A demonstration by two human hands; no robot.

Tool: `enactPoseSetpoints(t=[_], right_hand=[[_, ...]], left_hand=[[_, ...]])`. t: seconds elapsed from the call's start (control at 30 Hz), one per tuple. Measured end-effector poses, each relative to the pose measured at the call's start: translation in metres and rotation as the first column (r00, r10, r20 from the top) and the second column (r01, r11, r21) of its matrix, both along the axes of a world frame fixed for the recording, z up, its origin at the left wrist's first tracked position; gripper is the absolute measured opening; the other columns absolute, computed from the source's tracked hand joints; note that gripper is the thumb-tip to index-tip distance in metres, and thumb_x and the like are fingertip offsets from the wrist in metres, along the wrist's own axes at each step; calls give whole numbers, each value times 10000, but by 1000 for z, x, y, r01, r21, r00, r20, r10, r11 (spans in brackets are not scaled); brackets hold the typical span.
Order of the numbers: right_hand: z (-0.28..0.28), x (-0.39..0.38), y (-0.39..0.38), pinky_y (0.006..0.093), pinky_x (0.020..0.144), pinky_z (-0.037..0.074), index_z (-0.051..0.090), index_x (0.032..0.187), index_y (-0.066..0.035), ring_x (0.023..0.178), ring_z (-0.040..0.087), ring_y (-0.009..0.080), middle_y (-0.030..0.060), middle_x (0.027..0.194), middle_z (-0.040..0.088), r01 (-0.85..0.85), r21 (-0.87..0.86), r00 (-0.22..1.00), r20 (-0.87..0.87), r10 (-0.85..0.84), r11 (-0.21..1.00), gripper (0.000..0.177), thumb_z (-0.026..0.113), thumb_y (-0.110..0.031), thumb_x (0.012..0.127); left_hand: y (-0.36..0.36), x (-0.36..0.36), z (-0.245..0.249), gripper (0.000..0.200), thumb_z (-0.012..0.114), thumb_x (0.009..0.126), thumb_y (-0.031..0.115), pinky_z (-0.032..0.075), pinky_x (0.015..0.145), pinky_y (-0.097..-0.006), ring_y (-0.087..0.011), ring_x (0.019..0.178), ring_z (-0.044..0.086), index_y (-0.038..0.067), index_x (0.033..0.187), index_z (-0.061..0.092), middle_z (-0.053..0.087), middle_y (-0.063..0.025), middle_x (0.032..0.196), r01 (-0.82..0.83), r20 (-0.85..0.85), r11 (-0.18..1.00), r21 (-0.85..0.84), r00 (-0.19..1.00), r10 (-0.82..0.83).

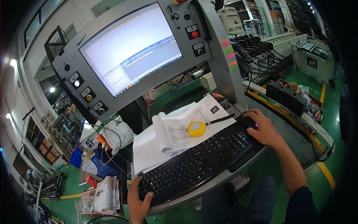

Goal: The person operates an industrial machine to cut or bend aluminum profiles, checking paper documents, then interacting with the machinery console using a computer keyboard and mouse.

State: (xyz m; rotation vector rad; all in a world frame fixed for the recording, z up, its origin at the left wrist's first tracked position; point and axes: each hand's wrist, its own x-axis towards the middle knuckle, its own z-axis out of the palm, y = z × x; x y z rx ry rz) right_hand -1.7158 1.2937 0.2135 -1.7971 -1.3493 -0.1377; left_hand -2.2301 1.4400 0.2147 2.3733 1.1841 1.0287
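Observation:
A black keyboard (197,160) lies across the narrow shelf in front of me. At its left end rests my left hand (138,199), thumb spread away from the fingers, touching the corner near the keys and holding nothing. My right hand (263,128) is curled over a dark computer mouse (247,121) at the right end of the shelf; a small purple light glows by the fingers. Behind the keyboard, printed drawing sheets (149,145) are spread, one page rolled back. A yellow tape measure (196,128) with a black strap sits on them.
Above the shelf, a grey control panel carries a lit monitor (132,48), knobs and a red button (195,34). To the left are a white plastic bag (117,131) and a stack of papers (105,194). Machinery (257,52) and a black box (285,98) stand at the right.

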Motion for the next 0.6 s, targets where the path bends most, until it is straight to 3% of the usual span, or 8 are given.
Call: enactPoseSetpoints(t=[0.6], right_hand=[[-4,3,1,492,1043,583,696,1378,-84,1212,708,432,178,1473,632,4,3,1000,28,-4,1000,507,714,-183,881]], left_hand=[[2,0,-2,758,792,1019,403,418,1258,-481,-382,1473,584,-61,1575,569,627,-246,1573,21,28,1000,8,999,-21]])
